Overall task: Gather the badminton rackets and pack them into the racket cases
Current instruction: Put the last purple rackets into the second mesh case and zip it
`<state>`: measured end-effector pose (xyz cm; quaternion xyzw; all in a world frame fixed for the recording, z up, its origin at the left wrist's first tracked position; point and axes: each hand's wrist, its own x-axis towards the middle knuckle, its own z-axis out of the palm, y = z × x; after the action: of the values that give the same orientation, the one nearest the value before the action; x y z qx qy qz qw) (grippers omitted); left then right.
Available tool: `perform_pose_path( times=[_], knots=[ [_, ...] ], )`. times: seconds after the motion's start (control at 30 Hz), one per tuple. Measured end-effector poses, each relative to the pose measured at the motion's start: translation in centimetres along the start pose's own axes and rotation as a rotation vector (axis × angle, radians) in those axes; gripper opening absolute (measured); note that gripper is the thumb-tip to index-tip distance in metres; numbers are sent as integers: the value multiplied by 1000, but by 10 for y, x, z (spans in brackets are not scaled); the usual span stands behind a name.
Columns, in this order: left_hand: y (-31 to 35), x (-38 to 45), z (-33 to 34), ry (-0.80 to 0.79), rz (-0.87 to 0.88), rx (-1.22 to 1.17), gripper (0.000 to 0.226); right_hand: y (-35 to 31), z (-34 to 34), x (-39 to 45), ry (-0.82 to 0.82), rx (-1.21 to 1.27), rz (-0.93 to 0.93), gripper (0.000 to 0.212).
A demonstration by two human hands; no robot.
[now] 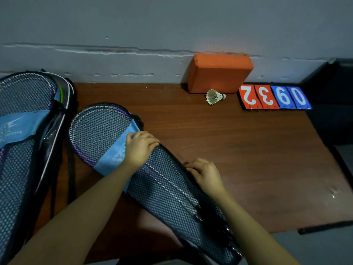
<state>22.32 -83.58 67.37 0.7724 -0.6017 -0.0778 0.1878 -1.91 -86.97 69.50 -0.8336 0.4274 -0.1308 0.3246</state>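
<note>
From the head camera, the only view, a mesh racket case (156, 180) lies slantwise on the wooden table (248, 150), with a racket (95, 131) inside it, its strung head and purple frame showing through the mesh at the far end. The left hand (140, 147) rests on the case near its blue band, fingers curled over the far edge and holding it down. The right hand (205, 174) sits at the same edge nearer the handle end, fingers bent together in a pinch at the black trim, most likely on the zip pull, though the pull itself is too small to make out. The step in hand looks like zipping this case shut. To do it well, the left hand should keep the edge flat and taut just ahead of the pull, moving along as the zip travels, so the mesh does not bunch into the teeth; the right should draw steadily along the curve, slowing at the bend round the racket head, where the frame could snag. A second case (21, 150), also holding a racket, lies at the left, just beside the first. A shuttlecock (214, 96), an orange block (219, 73) and score cards (275, 97) lie at the far side, well apart from the work.
</note>
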Motion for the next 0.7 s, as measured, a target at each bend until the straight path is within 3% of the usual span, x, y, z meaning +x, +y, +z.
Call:
perform_pose_path(
  times=[0.23, 0.43, 0.57, 0.7],
  knots=[
    [12, -2, 13, 16, -100, 14, 19, 21, -14, -31, -14, 87, 114, 14],
    [67, -51, 25, -304, 315, -46, 36, 16, -3, -28, 14, 132, 100, 15],
    [71, -59, 27, -182, 166, -207, 23, 13, -6, -31, 9, 68, 21, 14],
    [78, -53, 24, -100, 88, -218, 18, 13, -19, -39, 70, -2, -42, 12]
  ],
)
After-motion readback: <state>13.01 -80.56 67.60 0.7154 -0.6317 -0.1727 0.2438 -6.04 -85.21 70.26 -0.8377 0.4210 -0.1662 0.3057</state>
